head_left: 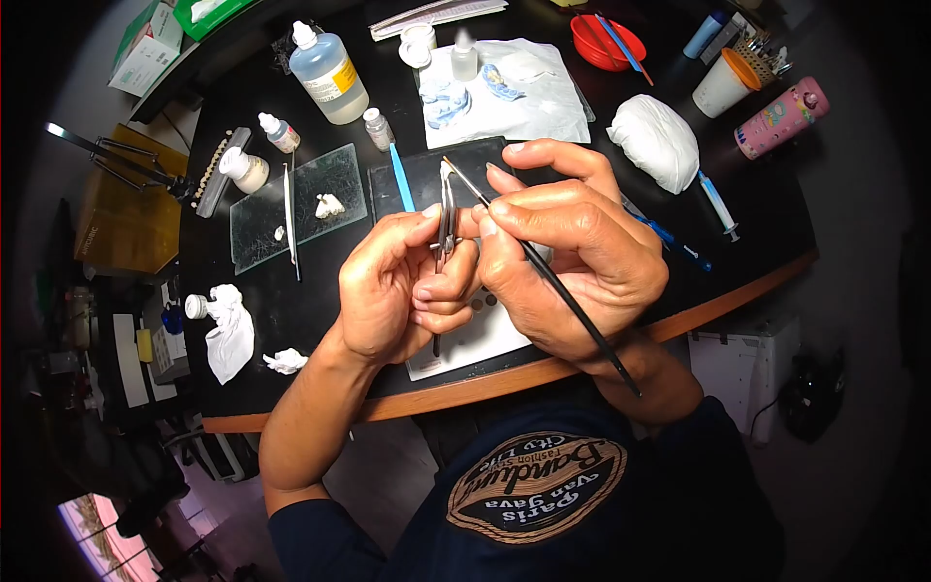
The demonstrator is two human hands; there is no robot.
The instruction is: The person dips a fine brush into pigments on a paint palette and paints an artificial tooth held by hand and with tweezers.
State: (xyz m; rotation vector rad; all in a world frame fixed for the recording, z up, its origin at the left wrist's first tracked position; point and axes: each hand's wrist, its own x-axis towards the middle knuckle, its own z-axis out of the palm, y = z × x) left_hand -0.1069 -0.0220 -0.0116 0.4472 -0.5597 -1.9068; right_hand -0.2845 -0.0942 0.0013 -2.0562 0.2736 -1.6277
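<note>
Fingers of my left hand (402, 286) pinch the tweezers (447, 218); my right hand (572, 257) grips the thin brush (543, 272). Both sit over the table's (291, 320) near edge. I should dab slow and steady.

At eleven o'clock a clear liquid bottle (329, 74) stands beside a small dropper bottle (279, 133). A glass slab (298, 204) lies at nine. White wrapped lump (654, 142) at two, pink bottle (782, 118) beyond, red bowl (606, 43) at one.

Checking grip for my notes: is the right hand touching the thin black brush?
Touching. The head view shows the right hand pinching the thin black brush between thumb and fingers, its handle running across the palm side.
</note>
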